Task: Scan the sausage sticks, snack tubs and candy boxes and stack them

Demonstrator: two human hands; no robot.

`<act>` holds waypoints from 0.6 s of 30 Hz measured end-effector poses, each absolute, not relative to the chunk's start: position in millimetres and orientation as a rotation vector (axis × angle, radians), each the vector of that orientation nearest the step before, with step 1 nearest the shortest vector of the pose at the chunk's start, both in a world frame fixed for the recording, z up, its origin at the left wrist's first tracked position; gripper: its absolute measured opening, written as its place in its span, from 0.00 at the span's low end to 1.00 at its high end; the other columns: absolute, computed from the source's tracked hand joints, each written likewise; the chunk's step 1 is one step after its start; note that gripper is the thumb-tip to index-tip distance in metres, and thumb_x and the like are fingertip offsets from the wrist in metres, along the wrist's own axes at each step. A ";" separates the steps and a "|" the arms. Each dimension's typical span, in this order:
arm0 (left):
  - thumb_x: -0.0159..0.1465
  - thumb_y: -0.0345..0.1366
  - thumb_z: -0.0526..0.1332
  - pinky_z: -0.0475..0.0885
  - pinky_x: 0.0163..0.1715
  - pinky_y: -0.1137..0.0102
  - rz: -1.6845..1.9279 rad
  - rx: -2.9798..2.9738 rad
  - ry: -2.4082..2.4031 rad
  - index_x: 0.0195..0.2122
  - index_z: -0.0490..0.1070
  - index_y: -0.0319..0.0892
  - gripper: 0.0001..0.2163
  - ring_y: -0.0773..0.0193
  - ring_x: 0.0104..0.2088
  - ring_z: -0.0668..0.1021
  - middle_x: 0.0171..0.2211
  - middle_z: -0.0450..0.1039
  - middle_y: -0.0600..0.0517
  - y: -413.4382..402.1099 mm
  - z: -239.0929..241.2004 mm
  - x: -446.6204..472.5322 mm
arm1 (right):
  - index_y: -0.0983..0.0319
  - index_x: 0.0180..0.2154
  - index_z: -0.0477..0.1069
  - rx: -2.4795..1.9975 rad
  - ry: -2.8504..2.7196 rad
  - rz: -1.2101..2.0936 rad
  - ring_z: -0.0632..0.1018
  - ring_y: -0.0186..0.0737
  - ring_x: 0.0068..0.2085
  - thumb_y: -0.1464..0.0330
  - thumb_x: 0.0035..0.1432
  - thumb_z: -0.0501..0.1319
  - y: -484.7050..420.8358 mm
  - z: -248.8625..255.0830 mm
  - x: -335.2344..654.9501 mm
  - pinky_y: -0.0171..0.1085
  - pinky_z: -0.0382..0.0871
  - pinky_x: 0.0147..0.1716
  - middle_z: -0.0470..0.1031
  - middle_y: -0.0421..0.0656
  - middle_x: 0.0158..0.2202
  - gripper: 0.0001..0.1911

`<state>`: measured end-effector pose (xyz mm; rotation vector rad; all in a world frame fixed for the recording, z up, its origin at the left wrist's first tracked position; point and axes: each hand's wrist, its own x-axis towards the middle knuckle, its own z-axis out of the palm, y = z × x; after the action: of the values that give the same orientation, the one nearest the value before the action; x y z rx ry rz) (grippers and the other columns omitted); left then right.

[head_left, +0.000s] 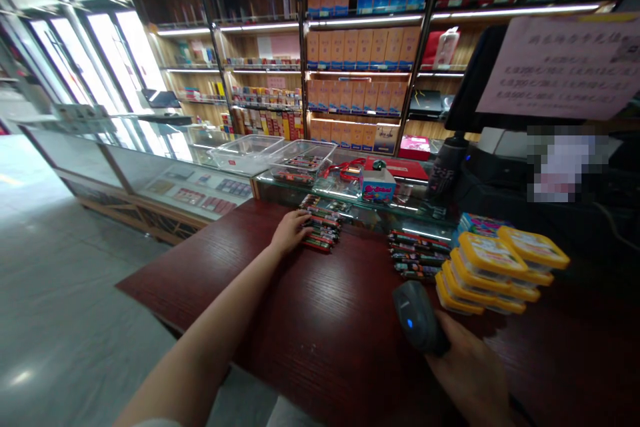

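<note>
At the upper right of the frame, we observe a pink sheet [560, 73] with lines of printed characters, too blurred for us to read reliably. Lettering on the small blue-and-pink box [377, 187], right of centre, and on the yellow-lidded tubs [493, 253], at right, is likewise illegible. The left hand [291, 232] rests at the left end of a row of slim sticks [324, 232] near frame centre; we cannot tell whether its fingers grip them. At lower right, the right hand [473, 363] is wrapped around the handle of a scanner [414, 313] above the tabletop [320, 307], below a second row of sticks [417, 253].
</note>
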<state>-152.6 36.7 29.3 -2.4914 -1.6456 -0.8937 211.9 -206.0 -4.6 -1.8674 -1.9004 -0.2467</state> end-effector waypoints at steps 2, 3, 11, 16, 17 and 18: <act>0.58 0.43 0.63 0.56 0.61 0.59 -0.775 -2.686 -1.479 0.56 0.66 0.48 0.24 0.55 0.60 0.64 0.59 0.65 0.48 26.1 27.1 -156.8 | 0.59 0.43 0.69 -1.870 -1.891 -0.248 0.79 0.43 0.35 0.69 0.53 0.55 -207.4 -0.7 209.1 0.36 0.67 0.33 0.79 0.44 0.38 0.14; 0.58 0.44 0.63 0.54 0.62 0.59 -0.718 -2.735 -1.443 0.58 0.65 0.48 0.26 0.55 0.61 0.62 0.60 0.63 0.48 21.9 25.5 -158.6 | 0.59 0.43 0.69 -1.871 -1.887 -0.247 0.79 0.43 0.35 0.69 0.53 0.55 -208.1 1.1 207.7 0.36 0.67 0.33 0.79 0.43 0.37 0.14; 0.60 0.40 0.61 0.51 0.62 0.52 -0.661 -2.662 -1.612 0.56 0.67 0.50 0.21 0.53 0.64 0.59 0.60 0.63 0.48 17.0 14.9 -156.8 | 0.59 0.42 0.69 -1.858 -1.894 -0.250 0.79 0.43 0.34 0.68 0.54 0.54 -210.8 7.2 204.0 0.37 0.66 0.31 0.79 0.44 0.37 0.13; 0.59 0.38 0.62 0.50 0.62 0.53 -0.688 -2.647 -1.602 0.55 0.67 0.48 0.22 0.53 0.64 0.59 0.59 0.65 0.47 15.3 14.4 -155.1 | 0.58 0.42 0.68 -1.857 -1.892 -0.256 0.79 0.42 0.35 0.69 0.53 0.54 -211.0 9.1 203.2 0.36 0.66 0.31 0.79 0.43 0.38 0.13; 0.58 0.38 0.63 0.51 0.62 0.53 -0.699 -2.645 -1.593 0.55 0.67 0.47 0.23 0.53 0.63 0.59 0.59 0.65 0.47 14.0 14.6 -154.4 | 0.58 0.42 0.68 -1.855 -1.897 -0.255 0.79 0.42 0.35 0.69 0.54 0.54 -211.0 9.4 203.1 0.36 0.65 0.31 0.79 0.43 0.38 0.12; 0.58 0.37 0.63 0.51 0.62 0.54 -0.712 -2.643 -1.584 0.55 0.67 0.47 0.23 0.53 0.63 0.60 0.58 0.65 0.47 12.6 14.9 -153.3 | 0.58 0.42 0.68 -1.853 -1.902 -0.251 0.79 0.42 0.34 0.69 0.54 0.54 -211.0 9.5 203.2 0.36 0.65 0.31 0.79 0.43 0.38 0.12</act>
<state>-153.3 12.6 14.9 -2.6427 -1.5835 -0.7121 203.2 -211.0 9.5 -1.8534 -1.9021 -0.2507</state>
